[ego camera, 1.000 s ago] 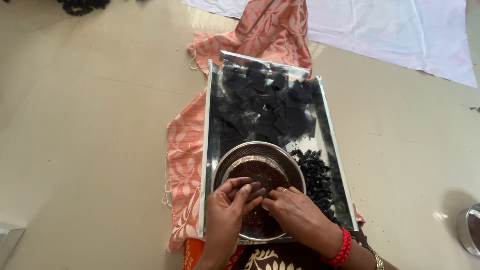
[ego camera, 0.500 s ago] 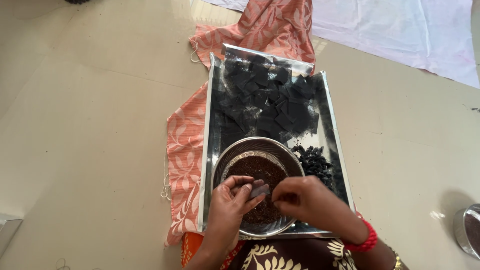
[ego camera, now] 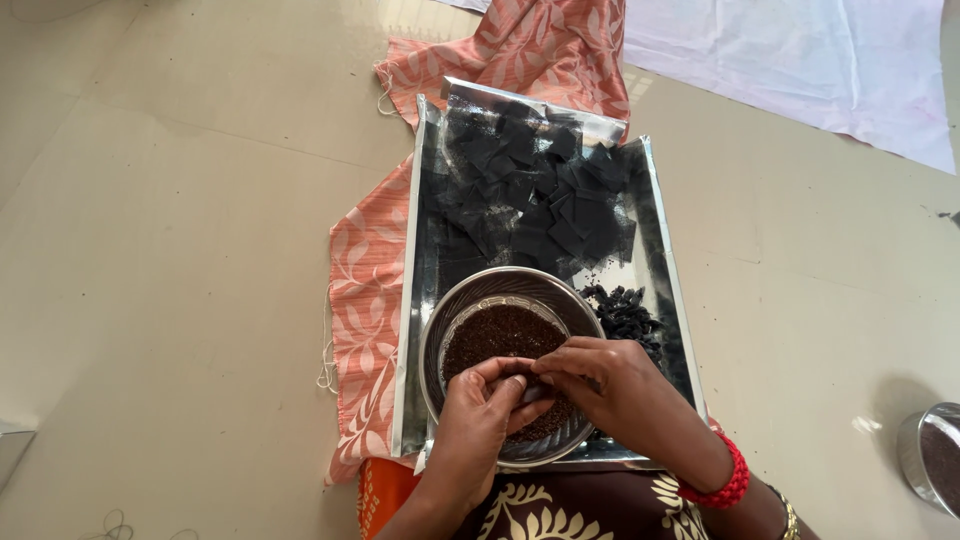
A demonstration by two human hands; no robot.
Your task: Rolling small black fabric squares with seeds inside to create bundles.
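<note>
Both hands meet over the steel bowl (ego camera: 470,305) of brown grains at the tray's (ego camera: 415,330) near edge: left hand (ego camera: 487,408) and right hand (ego camera: 608,385) pinch one small dark piece (ego camera: 531,392) together (mostly hidden); black squares (ego camera: 535,195) fill the far end.

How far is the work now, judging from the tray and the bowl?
Done: a small heap of dark rolled pieces lies on the metal tray. In hand: the left hand and right hand pinch a small piece together over the steel bowl of dark powder. Left: many flat black squares.
</note>
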